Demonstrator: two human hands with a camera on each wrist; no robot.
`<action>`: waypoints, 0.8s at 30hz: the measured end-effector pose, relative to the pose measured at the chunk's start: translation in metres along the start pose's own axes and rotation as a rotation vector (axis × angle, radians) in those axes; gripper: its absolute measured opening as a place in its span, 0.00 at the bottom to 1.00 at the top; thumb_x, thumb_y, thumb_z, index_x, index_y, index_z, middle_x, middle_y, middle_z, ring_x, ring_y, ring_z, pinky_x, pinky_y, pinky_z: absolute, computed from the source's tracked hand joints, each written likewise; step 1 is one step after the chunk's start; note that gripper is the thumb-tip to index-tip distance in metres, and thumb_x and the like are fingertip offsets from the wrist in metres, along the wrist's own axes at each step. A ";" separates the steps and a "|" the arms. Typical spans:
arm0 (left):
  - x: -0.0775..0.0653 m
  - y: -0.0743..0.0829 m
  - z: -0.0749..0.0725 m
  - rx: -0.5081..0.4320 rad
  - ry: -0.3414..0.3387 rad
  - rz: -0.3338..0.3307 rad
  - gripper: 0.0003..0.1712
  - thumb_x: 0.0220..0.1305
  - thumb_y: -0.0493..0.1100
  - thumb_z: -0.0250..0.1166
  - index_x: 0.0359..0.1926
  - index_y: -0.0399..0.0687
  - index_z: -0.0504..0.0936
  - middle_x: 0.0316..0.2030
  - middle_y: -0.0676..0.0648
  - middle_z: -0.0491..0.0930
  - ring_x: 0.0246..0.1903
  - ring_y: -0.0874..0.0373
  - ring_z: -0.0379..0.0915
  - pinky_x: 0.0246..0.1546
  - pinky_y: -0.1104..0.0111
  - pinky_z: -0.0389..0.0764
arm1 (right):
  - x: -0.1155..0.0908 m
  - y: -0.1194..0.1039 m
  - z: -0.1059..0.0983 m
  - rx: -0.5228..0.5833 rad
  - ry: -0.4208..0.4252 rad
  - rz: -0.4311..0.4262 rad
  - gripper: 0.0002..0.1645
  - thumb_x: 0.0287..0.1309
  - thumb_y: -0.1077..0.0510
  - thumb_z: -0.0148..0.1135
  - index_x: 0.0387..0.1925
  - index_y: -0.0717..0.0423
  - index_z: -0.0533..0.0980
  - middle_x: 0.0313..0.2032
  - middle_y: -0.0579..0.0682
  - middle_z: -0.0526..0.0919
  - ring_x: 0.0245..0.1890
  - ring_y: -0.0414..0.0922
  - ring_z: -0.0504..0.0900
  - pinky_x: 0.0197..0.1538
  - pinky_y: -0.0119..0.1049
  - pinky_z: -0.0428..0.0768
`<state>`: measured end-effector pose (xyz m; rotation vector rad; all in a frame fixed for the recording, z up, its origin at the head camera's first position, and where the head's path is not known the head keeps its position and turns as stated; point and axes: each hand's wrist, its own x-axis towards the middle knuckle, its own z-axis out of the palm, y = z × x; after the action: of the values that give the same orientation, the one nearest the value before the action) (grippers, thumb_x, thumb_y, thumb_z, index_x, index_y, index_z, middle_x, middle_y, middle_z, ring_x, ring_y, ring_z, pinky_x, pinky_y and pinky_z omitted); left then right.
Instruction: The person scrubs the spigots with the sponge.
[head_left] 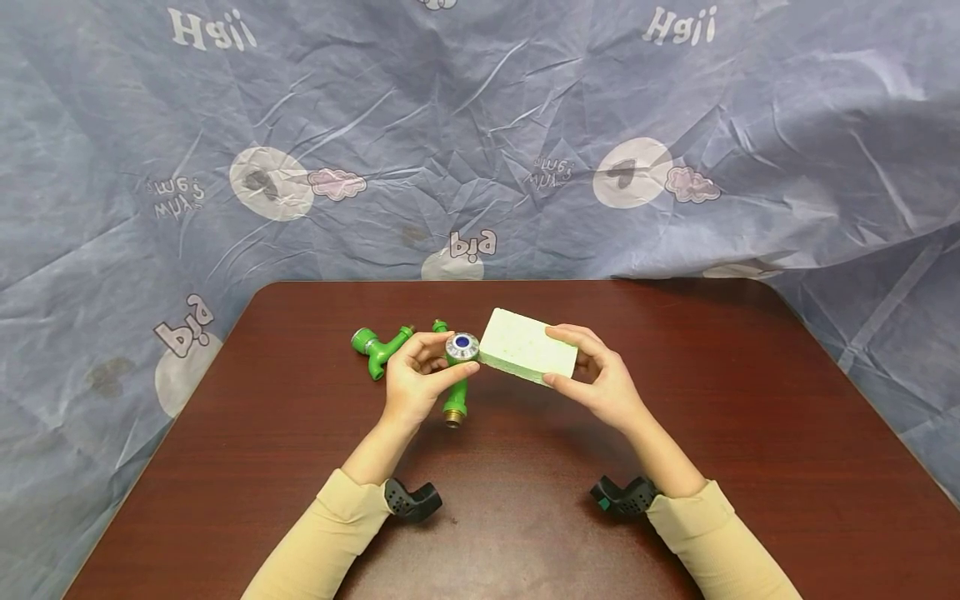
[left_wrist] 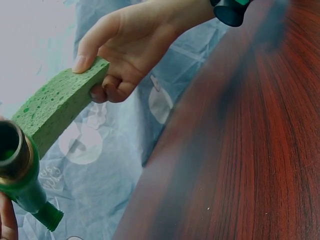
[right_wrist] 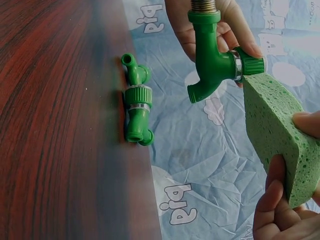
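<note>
My left hand (head_left: 420, 379) pinches the round knob (head_left: 462, 347) of a green faucet between thumb and fingers. That faucet (right_wrist: 212, 65) is held above the table, its brass threaded end towards me; its green spout shows in the right wrist view. A light green, porous sponge (head_left: 527, 346) is in my right hand (head_left: 600, 375), thumb on one broad side and fingers on the other. The sponge's far corner meets the knob, as the right wrist view shows. Only some fingers (left_wrist: 7, 220) of my left hand appear in the left wrist view.
Another green faucet (head_left: 381, 348) lies on the dark red-brown table (head_left: 525, 483), left of my left hand. In the right wrist view, green faucet parts (right_wrist: 137, 115) lie in line near the table edge. A printed blue-grey cloth (head_left: 480, 150) hangs behind the table.
</note>
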<state>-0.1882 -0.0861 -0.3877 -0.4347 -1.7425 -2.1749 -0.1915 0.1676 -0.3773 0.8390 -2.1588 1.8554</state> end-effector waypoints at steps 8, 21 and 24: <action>-0.001 -0.001 0.000 0.051 0.020 -0.020 0.26 0.40 0.24 0.74 0.46 0.29 0.80 0.34 0.55 0.84 0.32 0.62 0.79 0.33 0.73 0.78 | -0.001 -0.001 0.002 0.006 0.006 0.021 0.33 0.45 0.77 0.65 0.57 0.68 0.70 0.56 0.59 0.68 0.37 0.43 0.80 0.37 0.29 0.81; -0.006 0.027 0.010 0.153 -0.002 -0.043 0.30 0.37 0.23 0.74 0.48 0.28 0.79 0.30 0.56 0.80 0.21 0.63 0.72 0.23 0.77 0.74 | -0.001 -0.003 0.008 -0.016 0.016 0.037 0.33 0.45 0.76 0.67 0.57 0.67 0.71 0.56 0.58 0.68 0.36 0.43 0.80 0.38 0.32 0.81; -0.007 0.029 0.010 0.152 -0.012 -0.067 0.31 0.38 0.23 0.74 0.49 0.29 0.78 0.32 0.55 0.79 0.18 0.62 0.71 0.22 0.77 0.74 | -0.001 -0.003 0.005 -0.023 0.009 0.037 0.34 0.45 0.75 0.67 0.58 0.66 0.71 0.56 0.58 0.68 0.36 0.43 0.80 0.38 0.31 0.81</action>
<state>-0.1692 -0.0817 -0.3633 -0.3568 -1.9380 -2.0692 -0.1879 0.1624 -0.3760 0.7900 -2.2004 1.8443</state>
